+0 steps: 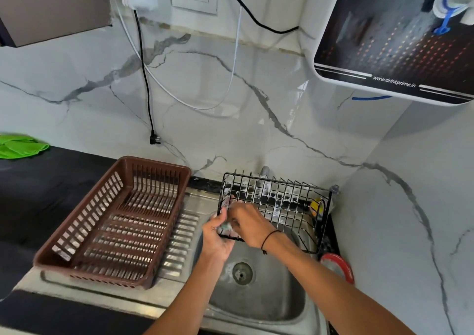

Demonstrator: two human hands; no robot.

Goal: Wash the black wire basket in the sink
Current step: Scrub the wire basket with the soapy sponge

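While sudsy, wire basket (277,203) meets both hands.

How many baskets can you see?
2: a brown slotted plastic basket on the steel draining board, and a soapy black wire basket held over the sink.

The black wire basket (277,206), flecked with white suds, stands over the steel-grey sink (256,298). Left of the sink sits a brown slotted plastic tray (115,221); far left of it, a bright green cloth (20,146) on dark countertop (38,193). Behind the sink, white marble wall (230,129) carries grey veins. Right of the sink shows a red ring (341,265). Above, a white-edged black purifier (395,39) bears orange dots.
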